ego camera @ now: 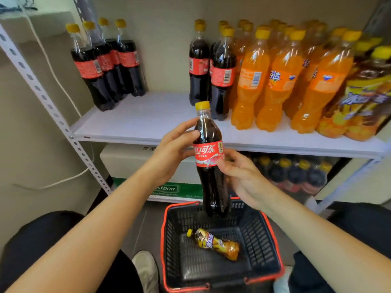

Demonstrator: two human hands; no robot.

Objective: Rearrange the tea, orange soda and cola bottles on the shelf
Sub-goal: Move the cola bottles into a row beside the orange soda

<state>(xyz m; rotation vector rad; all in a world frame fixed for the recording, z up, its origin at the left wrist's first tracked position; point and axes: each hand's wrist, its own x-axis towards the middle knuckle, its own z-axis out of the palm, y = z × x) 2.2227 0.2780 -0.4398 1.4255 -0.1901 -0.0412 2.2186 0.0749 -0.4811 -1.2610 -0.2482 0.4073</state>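
a: cola bottle (208, 157) front and centre, held upright in mid-air above the basket (273, 240), cap up, red label facing us.

b: both hands on it, yes? left hand (173, 148) wrapped round the shoulder and upper label, right hand (241, 176) closed on the lower label from the other side.

a: that's how it reads. the bottle's long axis is close to vertical, base hanging just over the basket's far rim.

b: and the shelf (146, 117) lies straight ahead and above. there's an open gap on it between the left cola group (108, 66) and the right cola group (208, 68).

a: i'd judge that gap is the target. the bottle sits almost directly below it, already standing the right way, so a lift forward should do, no turning needed.

b: left hand is higher and nearer the shelf edge; it could carry alone.

a: further right, orange soda bottles (281, 81), then tea bottles (359, 98) at the end.

b: one tea bottle (215, 244) lies on its side in the basket, cap to the left.
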